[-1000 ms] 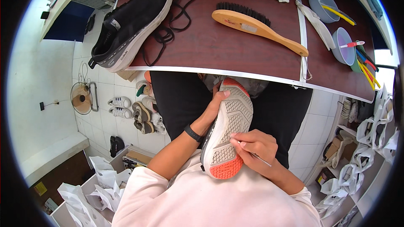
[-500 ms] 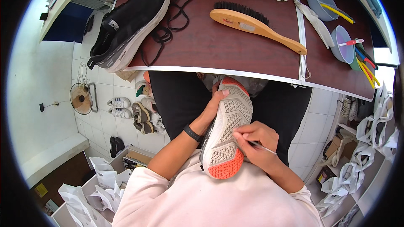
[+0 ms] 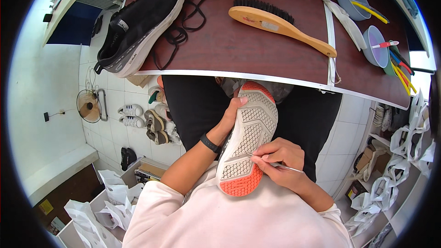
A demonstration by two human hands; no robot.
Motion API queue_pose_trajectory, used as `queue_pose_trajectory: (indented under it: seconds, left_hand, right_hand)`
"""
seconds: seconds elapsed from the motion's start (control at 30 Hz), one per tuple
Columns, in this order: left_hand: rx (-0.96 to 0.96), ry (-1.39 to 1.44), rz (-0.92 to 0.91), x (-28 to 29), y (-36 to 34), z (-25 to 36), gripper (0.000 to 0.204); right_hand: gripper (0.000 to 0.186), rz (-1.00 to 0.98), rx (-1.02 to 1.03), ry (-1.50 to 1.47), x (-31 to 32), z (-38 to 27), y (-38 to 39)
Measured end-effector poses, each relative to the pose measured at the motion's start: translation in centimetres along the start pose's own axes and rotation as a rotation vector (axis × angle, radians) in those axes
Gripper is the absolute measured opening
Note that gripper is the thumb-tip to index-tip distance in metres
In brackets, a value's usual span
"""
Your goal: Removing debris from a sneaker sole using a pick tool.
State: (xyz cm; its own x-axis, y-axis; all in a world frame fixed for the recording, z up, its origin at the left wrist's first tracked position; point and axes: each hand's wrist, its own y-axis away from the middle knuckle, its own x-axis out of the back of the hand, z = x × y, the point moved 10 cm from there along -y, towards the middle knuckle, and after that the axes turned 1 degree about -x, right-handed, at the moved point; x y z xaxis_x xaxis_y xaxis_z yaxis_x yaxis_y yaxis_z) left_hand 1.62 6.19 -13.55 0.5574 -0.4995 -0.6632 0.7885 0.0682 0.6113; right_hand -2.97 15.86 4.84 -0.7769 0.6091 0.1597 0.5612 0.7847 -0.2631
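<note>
A shoe rests over my lap with its patterned sole facing up, grey-white in the middle and orange at both ends. My left hand is closed around its side near the far end, the thumb pressed on the sole's edge. In my right hand I pinch a thin metal pick, its tip touching the grooves in the lower half of the sole. On the table, a matching-style black shoe lies at the left with its white midsole showing, and black laces trail beside it.
The dark red table has a pale metal edge just beyond the held shoe. A wooden-handled brush lies on it, with bowls and slim coloured tools at the right. Several shoes stand on the floor left; white bags hang right.
My right hand has turned a little, and the pick's tip now shows against the sole. The held shoe has tilted slightly, while my left hand keeps its grip.
</note>
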Motion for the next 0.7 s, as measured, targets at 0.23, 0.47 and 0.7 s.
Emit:
queue_pose_trajectory:
  seconds: [0.23,0.47,0.7]
  left_hand:
    - [0.022,0.082,-0.060,0.1,-0.1,-0.3,0.075]
    - [-0.016,0.076,-0.070,0.9,-0.5,-0.6,0.086]
    - [-0.047,0.040,-0.036,1.6,-1.0,-0.9,0.090]
  right_hand:
    - [0.036,-0.011,0.169,0.243,-1.5,-1.9,0.3]
    - [0.029,0.028,0.111,0.182,-0.9,-1.6,0.3]
    - [0.032,0.004,0.124,0.235,-1.3,-1.3,-0.2]
